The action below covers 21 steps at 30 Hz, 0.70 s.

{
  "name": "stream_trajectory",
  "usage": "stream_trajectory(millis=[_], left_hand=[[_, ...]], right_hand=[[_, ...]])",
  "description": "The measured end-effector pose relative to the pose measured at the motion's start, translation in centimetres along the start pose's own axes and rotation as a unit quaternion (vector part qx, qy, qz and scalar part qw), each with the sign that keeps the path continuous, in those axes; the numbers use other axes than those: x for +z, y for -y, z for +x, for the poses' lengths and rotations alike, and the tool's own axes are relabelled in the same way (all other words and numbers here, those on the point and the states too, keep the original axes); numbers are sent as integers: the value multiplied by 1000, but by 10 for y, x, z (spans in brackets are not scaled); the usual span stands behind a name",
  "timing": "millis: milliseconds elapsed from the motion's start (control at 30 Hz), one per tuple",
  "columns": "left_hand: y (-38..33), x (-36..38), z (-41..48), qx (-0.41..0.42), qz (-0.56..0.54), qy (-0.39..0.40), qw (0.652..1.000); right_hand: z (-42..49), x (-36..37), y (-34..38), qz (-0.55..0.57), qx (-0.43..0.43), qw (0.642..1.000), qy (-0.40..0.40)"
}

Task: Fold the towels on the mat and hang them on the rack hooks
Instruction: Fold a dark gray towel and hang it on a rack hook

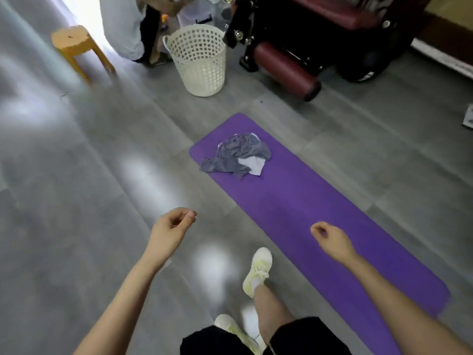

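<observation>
A crumpled grey towel (pixel 236 155) with a white piece showing under it lies near the far end of the purple mat (pixel 307 213) on the floor. My left hand (pixel 171 230) hangs over the grey floor left of the mat, fingers loosely curled and holding nothing. My right hand (pixel 332 239) hovers above the mat's middle, also loosely curled and empty. Both hands are well short of the towel. No rack or hooks are in view.
A white perforated laundry basket (pixel 198 60) stands beyond the mat. A yellow wooden stool (pixel 76 46) is at the far left. Dark red and black gym equipment (pixel 320 39) fills the far right. A person crouches behind the basket. My white shoes (pixel 257 270) are beside the mat.
</observation>
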<state>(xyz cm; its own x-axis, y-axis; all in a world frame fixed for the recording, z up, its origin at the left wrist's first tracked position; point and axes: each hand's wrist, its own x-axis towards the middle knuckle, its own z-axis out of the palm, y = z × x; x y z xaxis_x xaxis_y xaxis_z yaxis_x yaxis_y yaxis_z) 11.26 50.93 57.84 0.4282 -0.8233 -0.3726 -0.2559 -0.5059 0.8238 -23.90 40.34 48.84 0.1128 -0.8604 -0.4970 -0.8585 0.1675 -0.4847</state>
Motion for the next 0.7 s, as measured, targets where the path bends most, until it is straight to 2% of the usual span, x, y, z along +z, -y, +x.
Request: stream_trajectory(millis=[100, 400, 600, 700], left_hand=[[-19, 24, 56, 4, 0, 28, 1000], [-49, 88, 216, -7, 56, 46, 997], [-37, 132, 343, 0, 81, 40, 996], [-7, 164, 410, 10, 133, 49, 990]], right_hand=[[30, -7, 5, 5, 26, 1000, 1], [175, -18, 43, 23, 62, 998, -8], [276, 3, 60, 85, 87, 992, -37], [330, 31, 57, 118, 105, 985, -67]])
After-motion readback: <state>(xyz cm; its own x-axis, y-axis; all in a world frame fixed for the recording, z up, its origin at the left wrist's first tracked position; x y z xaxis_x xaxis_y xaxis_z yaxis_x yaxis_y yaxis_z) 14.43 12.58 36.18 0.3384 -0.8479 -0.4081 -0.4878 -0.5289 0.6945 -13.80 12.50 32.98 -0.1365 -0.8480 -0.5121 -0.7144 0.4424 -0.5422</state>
